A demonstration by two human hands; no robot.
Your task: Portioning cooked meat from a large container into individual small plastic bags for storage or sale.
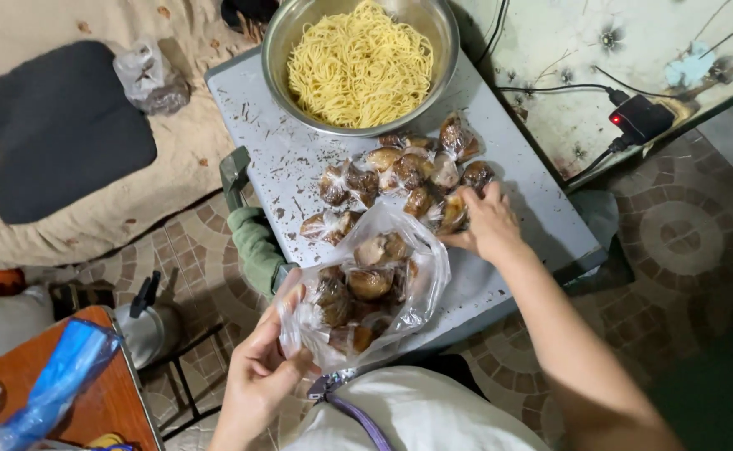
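Fingers of left hand (258, 372) clamp clear bag (366, 288); right hand (487, 221) pinches packet (452, 213).

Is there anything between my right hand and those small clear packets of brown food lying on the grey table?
Nothing visible does. The right hand already rests on the nearest small clear packets of brown food on the grey table. The large clear plastic bag, held by the left hand, sits beside it, not between.

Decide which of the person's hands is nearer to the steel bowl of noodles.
Right. The right hand reaches among small packets just below the bowl; the left hand is farther down, holding the clear bag.
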